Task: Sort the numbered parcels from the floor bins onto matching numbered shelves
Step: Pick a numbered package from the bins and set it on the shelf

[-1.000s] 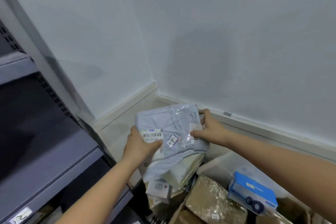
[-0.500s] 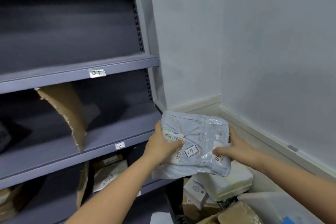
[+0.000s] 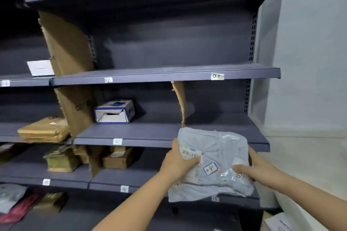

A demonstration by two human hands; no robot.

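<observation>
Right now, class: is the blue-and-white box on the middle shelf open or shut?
Open. The blue-and-white box shows a dark gap in its front face with a flap folded inward; its contents cannot be seen.

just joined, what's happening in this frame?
A person holds a grey poly-bag parcel in both hands, left hand on the barcode label, right hand on the opposite edge. Its handwritten sticker seems to read 08. They face a grey shelf unit with tags such as 01 and 02. The parcel is not yet on any shelf.
</observation>
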